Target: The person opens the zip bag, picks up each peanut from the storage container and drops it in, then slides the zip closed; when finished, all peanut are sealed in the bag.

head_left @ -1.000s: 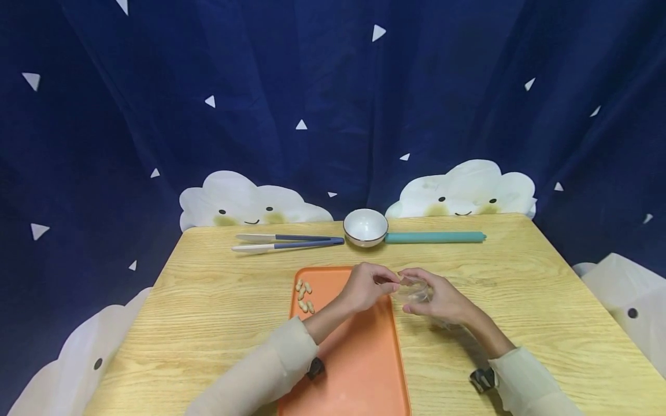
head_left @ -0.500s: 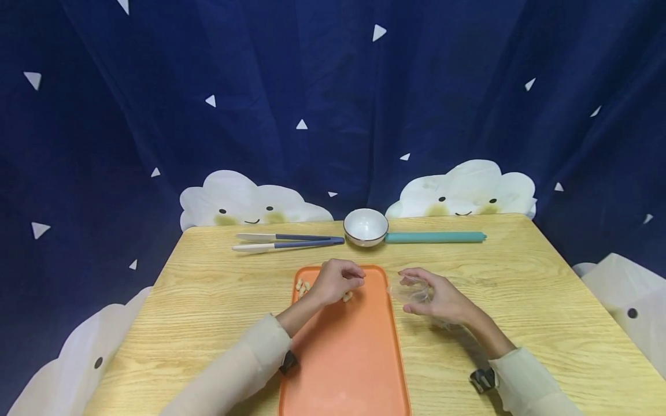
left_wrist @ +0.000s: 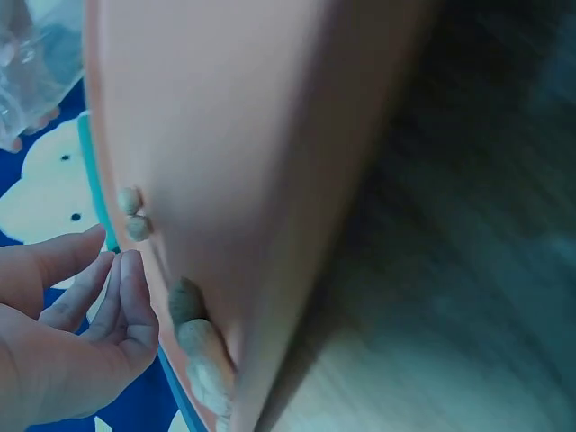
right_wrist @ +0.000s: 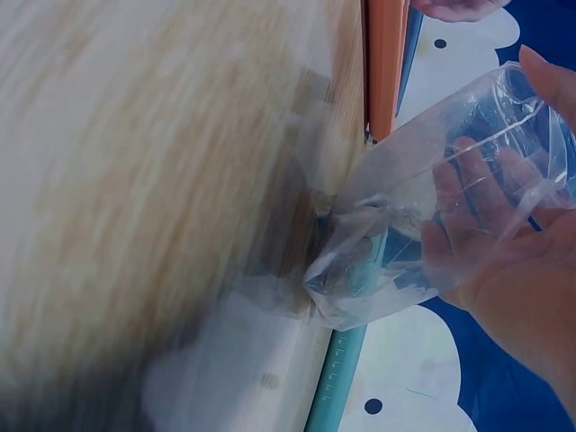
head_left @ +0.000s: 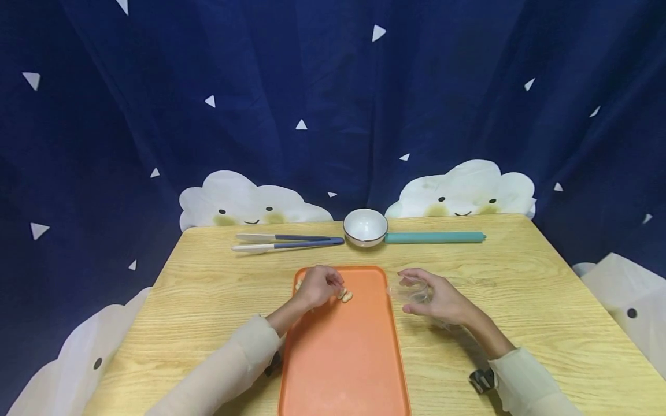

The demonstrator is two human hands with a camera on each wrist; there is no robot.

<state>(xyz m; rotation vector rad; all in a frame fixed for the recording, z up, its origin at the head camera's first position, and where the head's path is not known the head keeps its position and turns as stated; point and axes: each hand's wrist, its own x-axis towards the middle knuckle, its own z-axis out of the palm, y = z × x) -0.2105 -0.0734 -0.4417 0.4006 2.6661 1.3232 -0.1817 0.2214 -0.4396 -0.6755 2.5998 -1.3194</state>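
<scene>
An orange tray lies on the table. Over its upper left part is my left hand, beside peanuts; other peanuts at the left rim are mostly hidden behind it. In the left wrist view the fingers and thumb of that hand are loosely bent with nothing visible between them, near peanuts on the tray. Right of the tray, my right hand holds a clear plastic bag. The right wrist view shows its fingers through the bag.
Across the back of the wooden table stand blue-and-white tongs, a white bowl and a teal rod. A dark blue curtain with white shapes hangs behind.
My left hand has moved left from beside the bag to over the tray's upper left part, and peanuts nearer the tray's middle now show. My right hand and the bag have barely moved.
</scene>
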